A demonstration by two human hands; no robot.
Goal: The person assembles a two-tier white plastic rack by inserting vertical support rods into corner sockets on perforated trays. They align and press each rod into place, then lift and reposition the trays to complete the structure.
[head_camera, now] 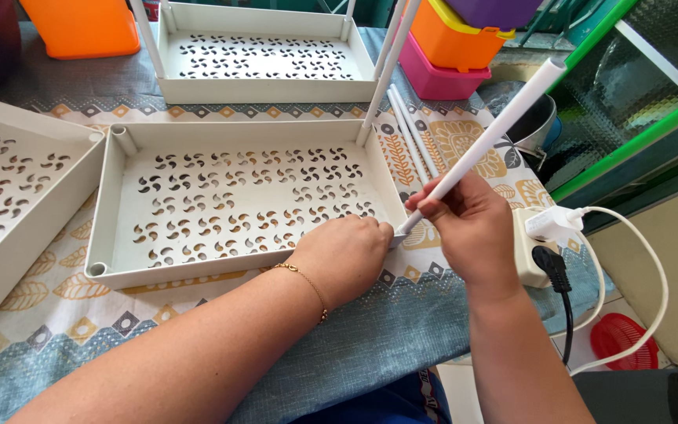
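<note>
White tray (119, 212) w/ swirl cutouts, white pole (488, 137).

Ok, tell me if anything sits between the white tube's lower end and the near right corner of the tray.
Nothing visible does. The right hand holds the white tube tilted, its lower end already at the near right corner of the white perforated tray. The left hand rests on that corner and hides the socket itself.

Tray (119, 235): white plastic, rectangular, shallow, floor pierced with swirl-shaped cutouts; lies flat on the table, long side toward the person, round sockets in its corners.
Tube (484, 141): white, slim, straight; tilted, upper end pointing up and to the right, lower end at the tray's near right corner.
Corner post (386, 67): another white tube standing in the far right socket.
</note>
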